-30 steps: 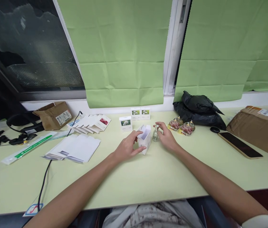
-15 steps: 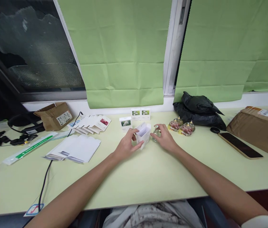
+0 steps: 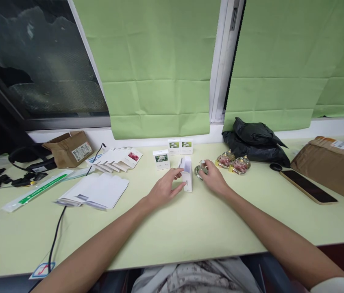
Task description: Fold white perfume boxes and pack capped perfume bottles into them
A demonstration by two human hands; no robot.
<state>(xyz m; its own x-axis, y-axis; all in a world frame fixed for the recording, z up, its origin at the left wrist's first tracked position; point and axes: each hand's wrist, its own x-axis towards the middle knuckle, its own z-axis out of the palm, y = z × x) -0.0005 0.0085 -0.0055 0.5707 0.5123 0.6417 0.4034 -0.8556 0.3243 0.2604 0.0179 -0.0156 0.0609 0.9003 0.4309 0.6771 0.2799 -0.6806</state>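
Note:
A small white box (image 3: 188,181) stands upright on the table with its top open. My left hand (image 3: 164,187) has its thumb and fingers closed about the left side of that box. Just to the right, my right hand (image 3: 213,177) pinches a round clear glass bottle (image 3: 200,171) by its top, low over or on the table; I cannot tell which. Two similar glass bottles with pink contents (image 3: 240,165) rest beyond my right hand. Behind the open box stand a white box with a flower picture (image 3: 161,160) and a pair of matching boxes (image 3: 180,147).
Flat white cartons (image 3: 99,190) and a fanned stack with pictures (image 3: 117,158) lie at left. A cable (image 3: 56,232) runs across the table there. At right are black plastic bags (image 3: 253,142), a phone (image 3: 308,187) and a brown parcel (image 3: 330,171).
The open box has turned from tilted to upright on the table, shifting slightly right in my left hand. The bottle in my right hand has tilted, and more of its round body shows.

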